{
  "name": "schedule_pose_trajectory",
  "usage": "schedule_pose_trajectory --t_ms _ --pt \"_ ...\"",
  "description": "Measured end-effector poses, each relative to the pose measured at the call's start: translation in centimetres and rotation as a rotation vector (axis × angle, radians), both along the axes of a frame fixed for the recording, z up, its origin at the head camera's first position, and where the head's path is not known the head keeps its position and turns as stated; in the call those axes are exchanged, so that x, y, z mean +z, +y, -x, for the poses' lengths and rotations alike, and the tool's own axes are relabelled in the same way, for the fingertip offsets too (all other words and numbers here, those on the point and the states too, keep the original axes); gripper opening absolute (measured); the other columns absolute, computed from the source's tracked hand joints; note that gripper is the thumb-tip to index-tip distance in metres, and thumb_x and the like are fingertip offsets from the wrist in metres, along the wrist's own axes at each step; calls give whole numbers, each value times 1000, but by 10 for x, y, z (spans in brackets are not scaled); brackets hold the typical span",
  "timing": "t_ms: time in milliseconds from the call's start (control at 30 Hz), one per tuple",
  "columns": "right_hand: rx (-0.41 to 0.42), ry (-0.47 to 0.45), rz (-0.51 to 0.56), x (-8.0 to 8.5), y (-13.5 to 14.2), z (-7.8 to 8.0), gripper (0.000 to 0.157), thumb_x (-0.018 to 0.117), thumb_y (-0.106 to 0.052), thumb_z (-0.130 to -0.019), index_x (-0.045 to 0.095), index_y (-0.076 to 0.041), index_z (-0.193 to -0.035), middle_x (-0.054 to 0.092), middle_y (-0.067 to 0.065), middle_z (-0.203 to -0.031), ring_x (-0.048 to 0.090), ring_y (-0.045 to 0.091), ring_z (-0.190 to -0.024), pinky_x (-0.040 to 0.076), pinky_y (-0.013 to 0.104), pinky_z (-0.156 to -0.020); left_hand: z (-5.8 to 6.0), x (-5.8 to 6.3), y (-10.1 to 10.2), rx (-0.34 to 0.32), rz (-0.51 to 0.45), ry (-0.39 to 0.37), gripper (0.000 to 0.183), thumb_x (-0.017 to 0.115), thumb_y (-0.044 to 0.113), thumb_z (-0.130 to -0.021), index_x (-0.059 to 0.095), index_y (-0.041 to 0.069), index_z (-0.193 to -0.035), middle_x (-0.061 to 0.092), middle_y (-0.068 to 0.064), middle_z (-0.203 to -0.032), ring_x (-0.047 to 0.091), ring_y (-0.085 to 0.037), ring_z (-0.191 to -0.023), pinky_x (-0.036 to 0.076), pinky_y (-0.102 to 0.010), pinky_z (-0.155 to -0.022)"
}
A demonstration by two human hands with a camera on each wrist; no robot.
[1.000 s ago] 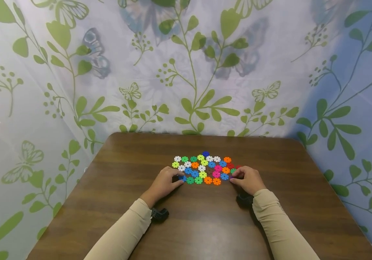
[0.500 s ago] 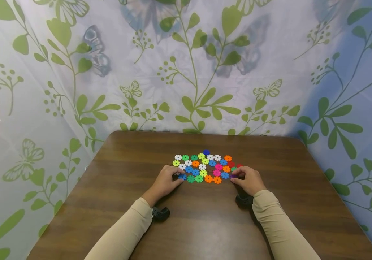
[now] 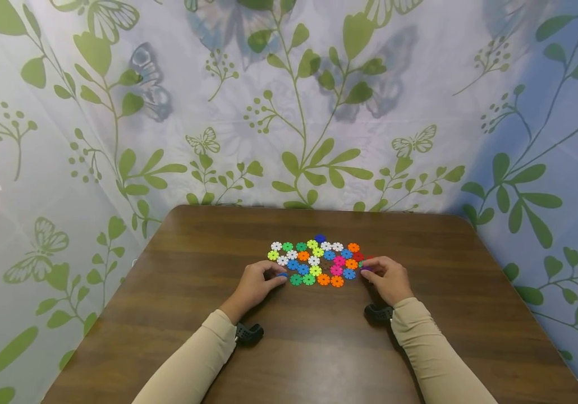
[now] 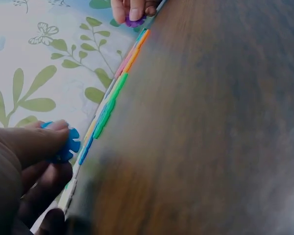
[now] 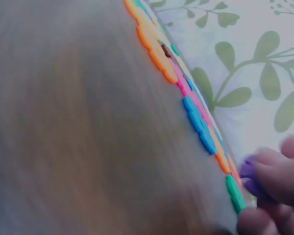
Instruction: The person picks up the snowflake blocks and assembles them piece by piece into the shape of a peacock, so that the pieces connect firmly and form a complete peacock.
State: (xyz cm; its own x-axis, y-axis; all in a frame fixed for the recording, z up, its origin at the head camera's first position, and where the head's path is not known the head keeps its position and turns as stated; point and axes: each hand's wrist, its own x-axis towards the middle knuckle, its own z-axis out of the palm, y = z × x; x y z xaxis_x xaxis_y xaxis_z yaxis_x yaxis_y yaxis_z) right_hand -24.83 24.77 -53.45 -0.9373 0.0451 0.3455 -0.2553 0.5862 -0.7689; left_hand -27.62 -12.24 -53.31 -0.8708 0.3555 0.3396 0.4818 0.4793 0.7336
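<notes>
Between thumb and fingers, my left hand pinches a blue notched plastic disc at the left end of a patch of similar discs. On the opposite side, my right hand grips a purple notched disc by its edge, with the fingers hiding part of it. Loose flower-shaped discs lie flat between the hands, among them a green disc, an orange disc, a pink disc and a dark blue disc at the back. Both held discs are tilted up off the tabletop in the wrist views.
The brown wooden table reaches back to a hanging cloth printed with green leaves and butterflies. Black wrist devices sit under both forearms, the left device and the right device.
The blue and purple discs, flat on the table at the fingertips before, are now lifted and tilted in my left and right hands. The other discs stay in place.
</notes>
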Motion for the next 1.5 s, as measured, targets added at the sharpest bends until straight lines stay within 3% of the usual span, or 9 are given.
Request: schedule_pose_trajectory --t_ms 133,233,500,700,900,1233,1500 --pt "-60 18 99 -1 -6 -2 21 81 -2 -93 77 2 -113 76 15 -102 72 30 -85 52 13 -75 -2 1 3 25 -39 -36 15 83 15 -94 82 12 -108 76 4 -103 67 -11 -90 58 -34 -83" --pt "-44 35 162 -1 -15 -2 25 81 -2 -93 76 4 -117 75 17 -107 72 33 -92 51 11 -80 -4 1 6 30 -58 -26 17 83 13 -94 82 9 -110 77 1 -102 68 -12 -88 58 -34 -82" --pt "206 21 264 2 -54 -4 35 80 0 -93 71 8 -126 71 20 -115 69 37 -99 57 20 -79 -10 2 22 -39 -99 22 21 81 17 -96 81 6 -114 78 -4 -105 70 -11 -89 59 -31 -80" --pt "307 -51 343 2 -83 -1 30 79 1 -93 73 7 -122 72 21 -114 72 33 -94 59 24 -79 -7 -1 35 -27 -129 75 20 83 16 -95 82 6 -112 79 2 -103 72 -10 -93 59 -31 -83" --pt "327 -102 397 3 -97 0 28 80 2 -92 74 9 -119 73 25 -113 74 34 -87 60 26 -77 -7 -2 43 -35 -175 73 20 82 15 -95 82 7 -112 79 4 -101 73 -9 -94 59 -29 -83" --pt "348 -165 398 6 -95 0 26 84 -12 -93 80 -3 -117 76 12 -111 74 28 -88 61 33 -77 -8 -2 46 -16 -222 77 17 83 13 -94 83 7 -110 79 7 -98 73 -6 -92 60 -30 -81" --pt "395 -205 468 3 -97 0 26 80 -5 -94 77 4 -119 75 18 -114 75 27 -91 61 34 -82 -8 -5 45 -44 -241 100 14 84 12 -92 84 9 -106 79 7 -99 74 -9 -94 60 -28 -80"
